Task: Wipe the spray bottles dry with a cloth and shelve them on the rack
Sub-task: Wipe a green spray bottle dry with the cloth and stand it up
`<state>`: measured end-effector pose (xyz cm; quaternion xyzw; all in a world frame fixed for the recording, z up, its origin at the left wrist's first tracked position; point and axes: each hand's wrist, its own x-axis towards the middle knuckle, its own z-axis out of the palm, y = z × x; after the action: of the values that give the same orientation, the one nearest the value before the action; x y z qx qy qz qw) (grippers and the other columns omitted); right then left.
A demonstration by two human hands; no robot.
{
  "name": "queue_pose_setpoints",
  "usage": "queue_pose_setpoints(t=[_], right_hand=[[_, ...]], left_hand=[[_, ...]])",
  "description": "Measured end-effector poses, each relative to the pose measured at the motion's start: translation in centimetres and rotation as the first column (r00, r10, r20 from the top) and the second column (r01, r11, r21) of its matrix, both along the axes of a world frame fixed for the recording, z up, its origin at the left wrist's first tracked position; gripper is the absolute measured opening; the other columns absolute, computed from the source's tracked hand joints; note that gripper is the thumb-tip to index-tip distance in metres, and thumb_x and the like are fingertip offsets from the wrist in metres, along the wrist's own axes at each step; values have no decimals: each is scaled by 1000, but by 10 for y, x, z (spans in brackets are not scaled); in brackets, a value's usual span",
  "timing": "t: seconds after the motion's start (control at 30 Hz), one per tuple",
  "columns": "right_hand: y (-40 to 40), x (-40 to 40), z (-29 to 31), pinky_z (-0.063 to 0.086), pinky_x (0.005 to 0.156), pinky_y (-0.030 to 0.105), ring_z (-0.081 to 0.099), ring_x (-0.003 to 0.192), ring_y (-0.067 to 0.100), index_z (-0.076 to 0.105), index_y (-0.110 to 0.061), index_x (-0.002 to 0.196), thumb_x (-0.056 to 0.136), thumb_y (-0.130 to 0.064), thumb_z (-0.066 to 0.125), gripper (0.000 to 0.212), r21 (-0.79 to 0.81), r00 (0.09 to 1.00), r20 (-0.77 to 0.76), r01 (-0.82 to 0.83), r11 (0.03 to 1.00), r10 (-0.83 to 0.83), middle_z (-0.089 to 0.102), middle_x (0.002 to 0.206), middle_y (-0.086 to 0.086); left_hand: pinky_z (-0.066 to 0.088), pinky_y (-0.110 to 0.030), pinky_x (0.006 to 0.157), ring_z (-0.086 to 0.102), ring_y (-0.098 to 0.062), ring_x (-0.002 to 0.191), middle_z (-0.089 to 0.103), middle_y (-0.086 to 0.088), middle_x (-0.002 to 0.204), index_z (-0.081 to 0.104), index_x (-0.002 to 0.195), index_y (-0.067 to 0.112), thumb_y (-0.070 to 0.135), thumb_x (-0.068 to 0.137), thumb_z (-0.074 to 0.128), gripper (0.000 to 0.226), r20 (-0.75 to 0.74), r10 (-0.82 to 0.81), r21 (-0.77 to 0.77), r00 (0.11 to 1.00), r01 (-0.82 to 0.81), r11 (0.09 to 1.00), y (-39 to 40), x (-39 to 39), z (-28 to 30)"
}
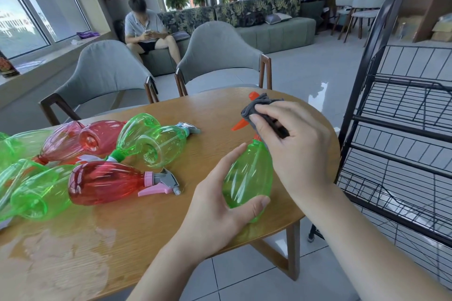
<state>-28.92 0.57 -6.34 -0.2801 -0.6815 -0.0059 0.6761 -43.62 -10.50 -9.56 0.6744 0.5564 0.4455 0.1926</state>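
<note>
On wet wooden table (151, 239), spray bottles (105, 182)

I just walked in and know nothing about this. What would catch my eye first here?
Probably the green bottle near the table's right edge, held by the left hand while the right hand presses a grey cloth to its orange sprayer. Next, the heap of green and red bottles lying on their sides at the left of the wooden table, which has wet patches. A black wire rack stands to the right.
</note>
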Motion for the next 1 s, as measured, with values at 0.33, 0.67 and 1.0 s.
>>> queue_pose_setpoints(t=[0.33, 0.67, 1.0], right_hand=[[-6, -7, -8, 58, 96, 31, 73, 103, 23, 80, -2, 103, 92, -7, 81, 12, 70, 989, 132, -73, 995, 63, 76, 102, 10], [11, 18, -4, 39, 89, 3, 55, 90, -2, 80, -5, 103, 93, -8, 79, 11, -110, 994, 107, 7, 994, 5, 73, 102, 6], [12, 28, -9, 51, 77, 16, 61, 83, 2, 78, -7, 104, 95, -7, 74, 11, -235, 996, 53, -52, 971, 67, 67, 99, -6]], left_hand=[[28, -2, 109, 40, 14, 143, 50, 40, 146, 42, 156, 40, 36, 84, 88, 85, 17, -4, -13, 1000, 4, 1000, 2, -2, -1], [31, -2, 107, 43, 13, 141, 50, 41, 146, 43, 154, 43, 38, 83, 86, 84, 39, -20, -13, 999, 21, 1000, 0, -3, 0], [32, -1, 105, 44, 13, 140, 51, 40, 145, 43, 154, 47, 37, 83, 86, 83, 38, -25, -29, 999, 26, 999, -1, -2, 1]])
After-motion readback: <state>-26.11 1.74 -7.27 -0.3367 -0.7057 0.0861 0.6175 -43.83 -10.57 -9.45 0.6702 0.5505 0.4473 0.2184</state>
